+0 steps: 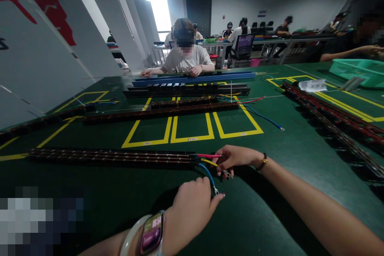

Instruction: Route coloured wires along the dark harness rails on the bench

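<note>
Find the long dark strip [114, 157] on the green table [99, 204], running from near nine o'clock of the view round to six, and lying flat just inside of the yellow tape outlines [149, 143] nearest it. Note the red wire [208, 155], yellow wire [209, 162] and blue wire [209, 173] coming out of its end at five o'clock.

Expect a stiff body, awkward for its length, probably moderately heavy; best lifted with support at two well-spaced places, never by the wires. Expect soft, springy wires, likely to bend back when let go. Grip close behind the metal ring [216, 192] on the blue wire, without tugging where the wires join the strip. Judge the ring hard, small and perhaps slippery.

At six o'clock, see the left hand [192, 204] half closed, with fingers curled under and thumb reaching out against the ring or just beside it; cannot tell whether it is truly pinched. At four o'clock, see the right hand [237, 157] nearly closed, with thumb and fingers drawn together round the red and yellow wires near their ends, and another metal end [228, 175] poking out below.
</note>
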Demonstrator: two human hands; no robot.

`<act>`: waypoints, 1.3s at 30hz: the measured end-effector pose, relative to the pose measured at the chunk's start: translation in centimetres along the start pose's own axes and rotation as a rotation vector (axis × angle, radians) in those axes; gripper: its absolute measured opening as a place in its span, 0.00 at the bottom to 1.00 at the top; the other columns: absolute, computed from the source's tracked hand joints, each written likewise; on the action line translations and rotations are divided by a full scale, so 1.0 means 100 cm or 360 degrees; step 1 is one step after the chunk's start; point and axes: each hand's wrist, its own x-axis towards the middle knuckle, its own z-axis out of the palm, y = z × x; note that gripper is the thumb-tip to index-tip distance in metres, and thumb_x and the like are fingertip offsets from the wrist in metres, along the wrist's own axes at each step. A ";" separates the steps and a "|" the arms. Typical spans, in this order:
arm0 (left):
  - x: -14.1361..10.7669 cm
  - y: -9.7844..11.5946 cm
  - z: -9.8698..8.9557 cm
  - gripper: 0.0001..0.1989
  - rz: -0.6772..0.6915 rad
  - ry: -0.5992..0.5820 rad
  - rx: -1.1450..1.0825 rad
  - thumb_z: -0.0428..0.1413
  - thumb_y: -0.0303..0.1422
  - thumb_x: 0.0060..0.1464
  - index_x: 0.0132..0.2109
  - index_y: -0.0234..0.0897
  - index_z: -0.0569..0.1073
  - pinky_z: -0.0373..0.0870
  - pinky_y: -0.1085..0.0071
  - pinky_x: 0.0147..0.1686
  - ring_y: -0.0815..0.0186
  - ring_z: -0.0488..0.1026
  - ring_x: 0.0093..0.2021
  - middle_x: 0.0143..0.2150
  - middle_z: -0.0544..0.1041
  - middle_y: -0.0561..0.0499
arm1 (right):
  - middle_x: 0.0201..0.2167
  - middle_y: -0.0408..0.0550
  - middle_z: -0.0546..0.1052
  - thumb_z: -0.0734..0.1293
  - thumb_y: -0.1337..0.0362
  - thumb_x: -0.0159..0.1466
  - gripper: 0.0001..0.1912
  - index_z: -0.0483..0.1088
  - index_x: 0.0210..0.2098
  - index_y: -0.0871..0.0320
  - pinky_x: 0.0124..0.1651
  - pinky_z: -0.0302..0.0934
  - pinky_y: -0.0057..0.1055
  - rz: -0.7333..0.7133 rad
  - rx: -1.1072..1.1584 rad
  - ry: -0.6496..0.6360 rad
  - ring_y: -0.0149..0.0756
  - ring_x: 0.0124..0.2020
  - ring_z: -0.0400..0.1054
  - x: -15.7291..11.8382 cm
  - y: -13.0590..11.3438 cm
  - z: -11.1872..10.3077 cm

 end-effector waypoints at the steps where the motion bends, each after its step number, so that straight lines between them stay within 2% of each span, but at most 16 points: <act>1: 0.001 -0.004 -0.001 0.24 0.0000 -0.0036 -0.0109 0.45 0.48 0.57 0.47 0.31 0.70 0.64 0.68 0.31 0.59 0.72 0.34 0.38 0.73 0.41 | 0.34 0.52 0.75 0.70 0.59 0.55 0.20 0.66 0.42 0.66 0.26 0.66 0.22 0.0027 -0.0015 0.0006 0.29 0.28 0.71 0.000 -0.001 0.000; 5: 0.011 -0.022 -0.002 0.29 0.0058 -0.0080 -0.0727 0.47 0.53 0.53 0.48 0.31 0.69 0.57 0.73 0.26 0.65 0.68 0.26 0.34 0.73 0.42 | 0.32 0.49 0.74 0.69 0.55 0.56 0.20 0.69 0.39 0.66 0.26 0.64 0.22 0.0042 -0.0206 0.0090 0.27 0.27 0.69 -0.003 -0.006 0.002; 7: 0.017 -0.029 -0.003 0.30 0.0062 -0.0198 -0.1056 0.49 0.55 0.50 0.47 0.33 0.69 0.54 0.73 0.24 0.68 0.65 0.23 0.31 0.73 0.44 | 0.30 0.48 0.74 0.68 0.53 0.57 0.20 0.69 0.36 0.66 0.26 0.64 0.23 0.0031 -0.0357 0.0135 0.28 0.27 0.68 -0.004 -0.008 0.003; 9: 0.022 -0.031 -0.002 0.30 0.0067 -0.0379 -0.1372 0.51 0.55 0.49 0.47 0.33 0.68 0.56 0.74 0.25 0.70 0.65 0.24 0.31 0.74 0.45 | 0.28 0.48 0.73 0.66 0.52 0.58 0.20 0.70 0.34 0.66 0.26 0.63 0.23 0.0041 -0.0521 0.0190 0.28 0.26 0.67 -0.005 -0.011 0.005; 11: 0.026 -0.030 0.000 0.28 0.0084 -0.0440 -0.1584 0.50 0.54 0.50 0.46 0.33 0.67 0.60 0.75 0.27 0.69 0.67 0.29 0.36 0.73 0.45 | 0.27 0.48 0.73 0.63 0.53 0.61 0.18 0.70 0.33 0.66 0.25 0.61 0.23 0.0047 -0.0705 0.0253 0.27 0.24 0.65 -0.005 -0.015 0.010; 15: 0.036 -0.022 0.007 0.24 0.0085 -0.0261 -0.1731 0.47 0.49 0.55 0.44 0.30 0.66 0.65 0.72 0.37 0.67 0.69 0.39 0.42 0.71 0.43 | 0.27 0.48 0.73 0.56 0.59 0.66 0.16 0.70 0.37 0.64 0.25 0.55 0.22 0.0060 -0.1064 0.0411 0.27 0.24 0.64 -0.008 -0.024 0.023; 17: 0.039 -0.019 0.008 0.21 0.0080 -0.0210 -0.1851 0.47 0.46 0.57 0.45 0.29 0.65 0.66 0.70 0.42 0.66 0.69 0.41 0.43 0.70 0.43 | 0.27 0.48 0.73 0.55 0.60 0.67 0.17 0.70 0.36 0.64 0.25 0.52 0.23 0.0052 -0.1257 0.0519 0.26 0.23 0.62 -0.009 -0.028 0.028; 20: 0.039 -0.018 0.008 0.18 0.0126 -0.0213 -0.2076 0.46 0.42 0.59 0.46 0.30 0.65 0.64 0.67 0.50 0.67 0.68 0.46 0.45 0.70 0.44 | 0.27 0.49 0.73 0.56 0.58 0.66 0.17 0.70 0.33 0.64 0.25 0.49 0.24 0.0017 -0.1464 0.0611 0.26 0.23 0.60 -0.009 -0.029 0.033; 24: 0.037 -0.022 0.008 0.16 0.0133 -0.0298 -0.2333 0.48 0.41 0.59 0.45 0.32 0.66 0.60 0.67 0.56 0.69 0.68 0.49 0.49 0.69 0.45 | 0.26 0.47 0.72 0.61 0.62 0.62 0.11 0.71 0.31 0.63 0.25 0.47 0.24 0.0074 -0.1618 0.0736 0.26 0.23 0.61 -0.005 -0.026 0.036; 28: 0.041 -0.022 0.013 0.13 0.0149 -0.0346 -0.2634 0.49 0.38 0.58 0.46 0.33 0.66 0.61 0.67 0.57 0.70 0.69 0.49 0.51 0.69 0.45 | 0.30 0.48 0.71 0.61 0.63 0.62 0.11 0.72 0.30 0.62 0.27 0.49 0.26 0.0028 -0.1933 0.0974 0.28 0.27 0.63 -0.003 -0.026 0.046; 32: 0.052 -0.017 0.017 0.08 0.0078 -0.0262 -0.2959 0.48 0.32 0.59 0.42 0.32 0.66 0.63 0.67 0.56 0.69 0.69 0.50 0.51 0.70 0.44 | 0.31 0.49 0.69 0.60 0.63 0.63 0.11 0.72 0.30 0.60 0.30 0.52 0.27 0.0059 -0.2240 0.1126 0.31 0.30 0.64 -0.002 -0.028 0.056; 36: 0.065 -0.009 0.022 0.07 -0.0033 -0.0183 -0.3175 0.49 0.31 0.59 0.42 0.31 0.66 0.64 0.65 0.55 0.68 0.70 0.49 0.48 0.71 0.44 | 0.34 0.52 0.70 0.59 0.69 0.63 0.10 0.72 0.36 0.62 0.36 0.58 0.31 0.0085 -0.2483 0.1175 0.36 0.34 0.65 0.005 -0.021 0.064; 39: 0.071 -0.006 0.025 0.08 -0.0162 -0.0122 -0.3284 0.50 0.32 0.59 0.43 0.32 0.65 0.66 0.67 0.52 0.68 0.70 0.47 0.45 0.72 0.45 | 0.37 0.56 0.71 0.58 0.74 0.61 0.13 0.71 0.41 0.65 0.37 0.60 0.35 0.0110 -0.2691 0.1267 0.39 0.35 0.65 0.014 -0.013 0.072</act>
